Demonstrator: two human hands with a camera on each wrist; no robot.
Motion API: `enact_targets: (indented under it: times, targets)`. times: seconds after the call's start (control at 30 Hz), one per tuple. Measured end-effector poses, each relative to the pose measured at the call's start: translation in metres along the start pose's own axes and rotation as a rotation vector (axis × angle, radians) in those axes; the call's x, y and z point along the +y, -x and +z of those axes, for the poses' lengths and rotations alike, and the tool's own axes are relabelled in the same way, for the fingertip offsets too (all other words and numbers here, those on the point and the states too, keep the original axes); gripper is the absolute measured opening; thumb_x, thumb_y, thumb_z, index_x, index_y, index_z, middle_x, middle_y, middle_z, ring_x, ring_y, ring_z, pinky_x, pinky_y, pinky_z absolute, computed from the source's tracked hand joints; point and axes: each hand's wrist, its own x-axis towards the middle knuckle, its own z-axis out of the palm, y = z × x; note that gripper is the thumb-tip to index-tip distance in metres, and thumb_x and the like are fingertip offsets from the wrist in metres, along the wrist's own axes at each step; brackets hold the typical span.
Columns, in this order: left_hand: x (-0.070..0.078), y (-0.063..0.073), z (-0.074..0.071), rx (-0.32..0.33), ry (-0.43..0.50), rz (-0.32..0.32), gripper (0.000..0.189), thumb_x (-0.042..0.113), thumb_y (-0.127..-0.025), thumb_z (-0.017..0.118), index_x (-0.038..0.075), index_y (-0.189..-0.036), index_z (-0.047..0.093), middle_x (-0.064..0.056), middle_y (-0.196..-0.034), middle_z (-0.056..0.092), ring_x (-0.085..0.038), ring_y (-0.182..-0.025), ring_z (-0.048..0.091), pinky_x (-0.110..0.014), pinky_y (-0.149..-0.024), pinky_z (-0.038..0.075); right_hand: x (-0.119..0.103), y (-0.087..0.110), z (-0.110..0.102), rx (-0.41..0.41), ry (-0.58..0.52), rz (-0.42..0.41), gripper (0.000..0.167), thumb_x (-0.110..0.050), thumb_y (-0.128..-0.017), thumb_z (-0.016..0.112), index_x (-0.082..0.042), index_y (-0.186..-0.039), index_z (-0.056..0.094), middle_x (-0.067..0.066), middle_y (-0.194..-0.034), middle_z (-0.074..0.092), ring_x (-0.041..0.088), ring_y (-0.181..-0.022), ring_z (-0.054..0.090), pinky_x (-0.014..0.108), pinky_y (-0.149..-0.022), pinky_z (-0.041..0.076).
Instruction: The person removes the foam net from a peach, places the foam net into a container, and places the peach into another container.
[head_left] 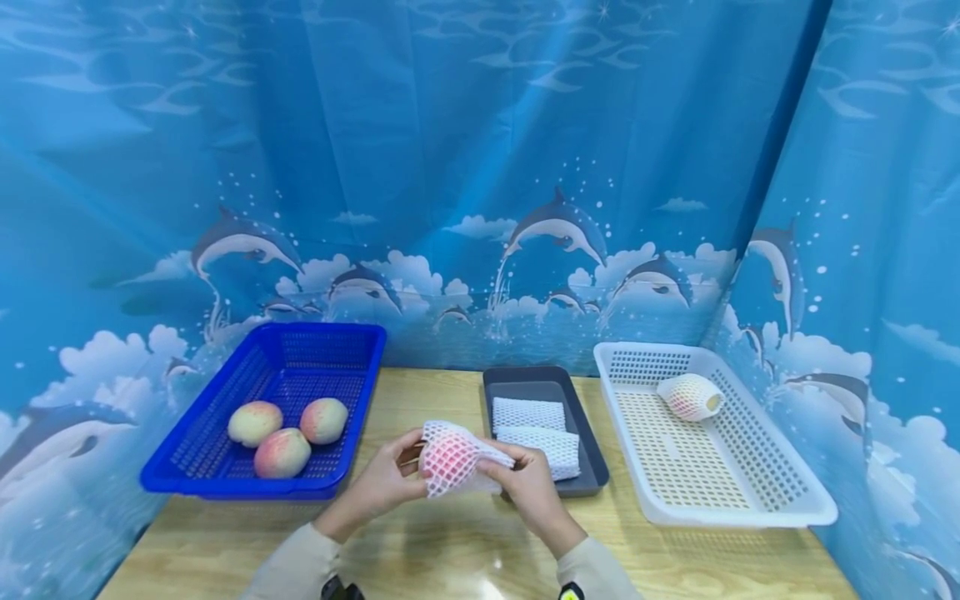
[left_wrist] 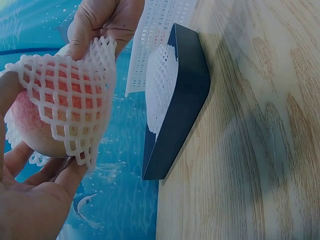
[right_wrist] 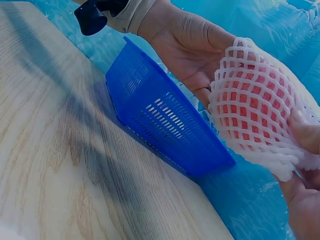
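Over the table, both hands hold a pink and cream peach [left_wrist: 37, 122] partly covered by a white foam net sleeve [head_left: 450, 458]. My left hand [head_left: 384, 477] grips the peach and the sleeve's wide edge from the left, fingers curled round them. On the other side, my right hand [head_left: 529, 486] pinches the gathered, narrow end of the net between thumb and fingers. The left wrist view shows bare peach skin below the net's edge, near the left fingers. In the right wrist view, the netting [right_wrist: 255, 100] is stretched over the fruit.
At left, a blue basket [head_left: 161, 477] holds 3 bare peaches [head_left: 282, 453]. Behind the right hand, a dark grey tray [head_left: 596, 467] contains folded foam nets [head_left: 528, 414]. A white basket [head_left: 750, 518] at right holds one netted peach [head_left: 688, 397]. A dolphin-print curtain [head_left: 450, 167] hangs behind the wooden table [head_left: 420, 558].
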Motion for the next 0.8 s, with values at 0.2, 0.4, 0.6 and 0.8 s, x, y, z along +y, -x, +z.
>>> enact_targets:
  times: [0.2, 0.4, 0.6, 0.8]
  targets:
    - [0.0006, 0.0005, -0.0016, -0.001, 0.013, 0.0, 0.073, -0.007, -0.073, 0.068, -0.021, -0.135, 0.033, -0.036, -0.126, 0.049, -0.042, -0.116, 0.053, -0.03, -0.095, 0.051, -0.0014, -0.0008, -0.0019, 0.049, 0.046, 0.012, 0.036, -0.003, -0.076, 0.077, 0.006, -0.11, 0.067, 0.015, -0.103, 0.071, 0.014, -0.079, 0.07, 0.026, -0.072, 0.059]
    - [-0.0003, 0.0009, -0.0018, -0.01, 0.014, 0.0, 0.071, -0.006, -0.074, 0.069, -0.019, -0.135, 0.035, -0.035, -0.128, 0.048, -0.043, -0.118, 0.052, -0.029, -0.096, 0.051, -0.0006, -0.0006, -0.003, 0.064, 0.04, 0.005, 0.034, -0.003, -0.078, 0.076, 0.008, -0.109, 0.067, 0.015, -0.103, 0.071, 0.013, -0.078, 0.069, 0.026, -0.07, 0.059]
    - [0.0007, 0.0012, -0.0016, -0.013, 0.003, 0.014, 0.071, -0.005, -0.074, 0.07, -0.018, -0.135, 0.036, -0.034, -0.129, 0.048, -0.044, -0.118, 0.051, -0.03, -0.098, 0.049, -0.0016, -0.0008, -0.0053, 0.091, 0.033, 0.018, 0.033, 0.001, -0.075, 0.077, 0.008, -0.106, 0.068, 0.015, -0.101, 0.071, 0.013, -0.077, 0.068, 0.026, -0.07, 0.059]
    - [0.0017, 0.0018, -0.0013, -0.006, -0.017, 0.021, 0.07, -0.006, -0.072, 0.069, -0.018, -0.134, 0.038, -0.034, -0.128, 0.048, -0.044, -0.117, 0.051, -0.031, -0.099, 0.049, -0.0009, -0.0015, -0.0089, 0.109, 0.049, 0.008, 0.031, 0.001, -0.075, 0.077, 0.008, -0.104, 0.068, 0.015, -0.096, 0.072, 0.013, -0.073, 0.068, 0.024, -0.065, 0.059]
